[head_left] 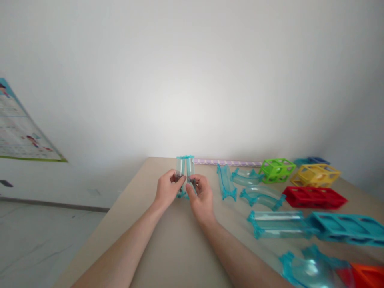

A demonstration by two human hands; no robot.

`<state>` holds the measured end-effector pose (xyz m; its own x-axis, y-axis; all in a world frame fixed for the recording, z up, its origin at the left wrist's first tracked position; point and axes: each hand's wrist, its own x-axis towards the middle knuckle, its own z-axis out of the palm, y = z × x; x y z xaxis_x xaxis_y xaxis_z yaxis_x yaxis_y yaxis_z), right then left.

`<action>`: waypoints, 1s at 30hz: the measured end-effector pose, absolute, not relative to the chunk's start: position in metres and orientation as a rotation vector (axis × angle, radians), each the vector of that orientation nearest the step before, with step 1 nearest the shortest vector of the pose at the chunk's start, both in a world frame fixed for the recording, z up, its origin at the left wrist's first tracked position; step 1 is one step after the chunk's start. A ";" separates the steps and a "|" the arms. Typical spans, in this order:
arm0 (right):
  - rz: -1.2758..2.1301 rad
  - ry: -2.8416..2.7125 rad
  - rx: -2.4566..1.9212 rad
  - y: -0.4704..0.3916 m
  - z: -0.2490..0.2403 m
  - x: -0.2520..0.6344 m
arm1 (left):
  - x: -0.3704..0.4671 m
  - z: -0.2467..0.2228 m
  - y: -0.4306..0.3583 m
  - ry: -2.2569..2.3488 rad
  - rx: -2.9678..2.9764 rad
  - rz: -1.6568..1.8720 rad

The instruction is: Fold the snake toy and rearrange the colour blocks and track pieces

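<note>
A straight, clear blue track piece [190, 164] stands roughly upright between my two hands, near the far part of the table. Its blue top end shows two sections side by side, and I cannot tell whether it is one piece or two. My left hand [167, 187] pinches the left side with thumb and fingers. On the right side, my right hand [201, 196] has its thumb in front and its fingers curled behind. Both hands cover the lower middle. Blue connector ends peek out below, close to the tabletop.
Right of my hands lie a straight clear track [227, 182], curved tracks [265, 198] and a wider clear track [277, 225]. Beyond them are frame blocks: green [277, 171], yellow [316, 175], red [313, 198] and teal [348, 228]. A patterned purple strip [228, 163] runs along the wall.
</note>
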<state>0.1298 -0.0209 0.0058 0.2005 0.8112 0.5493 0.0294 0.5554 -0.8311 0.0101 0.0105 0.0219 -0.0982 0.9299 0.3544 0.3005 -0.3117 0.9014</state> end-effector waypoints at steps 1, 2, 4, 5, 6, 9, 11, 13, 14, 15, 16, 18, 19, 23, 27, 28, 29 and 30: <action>0.651 -1.264 -0.840 -0.021 0.006 0.130 | 0.010 0.022 0.011 1.356 1.611 1.439; 0.656 -1.264 -0.841 -0.021 0.006 0.130 | 0.010 0.021 0.011 1.356 1.610 1.440; 0.664 -1.261 -0.844 -0.022 0.005 0.130 | 0.010 0.020 0.011 1.353 1.610 1.438; 0.667 -1.259 -0.845 -0.022 0.005 0.130 | 0.010 0.020 0.011 1.352 1.612 1.439; 0.670 -1.259 -0.847 -0.022 0.004 0.131 | 0.010 0.020 0.012 1.351 1.613 1.440; 0.674 -1.261 -0.853 -0.023 0.004 0.131 | 0.010 0.019 0.012 1.346 1.598 1.454; 0.675 -1.265 -0.858 -0.023 0.005 0.131 | 0.010 0.019 0.012 1.342 1.581 1.458; 0.679 -1.271 -0.859 -0.024 0.006 0.131 | 0.010 0.019 0.012 1.344 1.570 1.459; 0.682 -1.274 -0.857 -0.024 0.006 0.131 | 0.009 0.019 0.011 1.346 1.565 1.461; 0.685 -1.277 -0.855 -0.025 0.007 0.130 | 0.010 0.019 0.011 1.348 1.559 1.465; 0.688 -1.280 -0.852 -0.025 0.007 0.130 | 0.010 0.019 0.011 1.348 1.552 1.469; 0.693 -1.283 -0.848 -0.025 0.006 0.130 | 0.010 0.019 0.010 1.347 1.538 1.476; 0.696 -1.284 -0.848 -0.025 0.006 0.130 | 0.010 0.020 0.010 1.347 1.534 1.472; 0.711 -1.283 -0.856 -0.024 0.004 0.130 | 0.012 0.021 0.008 1.339 1.533 1.445; 0.731 -1.286 -0.861 -0.024 0.002 0.130 | 0.013 0.022 0.006 1.320 1.513 1.447; 0.735 -1.285 -0.862 -0.024 0.002 0.130 | 0.013 0.022 0.006 1.318 1.511 1.446; 0.738 -1.284 -0.862 -0.024 0.002 0.130 | 0.013 0.022 0.006 1.318 1.513 1.445; 0.741 -1.283 -0.862 -0.024 0.003 0.130 | 0.013 0.022 0.006 1.320 1.514 1.445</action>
<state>0.1300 -0.0241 0.0025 0.1462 0.8580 0.4923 0.0025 0.4974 -0.8675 0.0125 0.0062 0.0219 -0.1170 0.9442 0.3079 0.2219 -0.2774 0.9348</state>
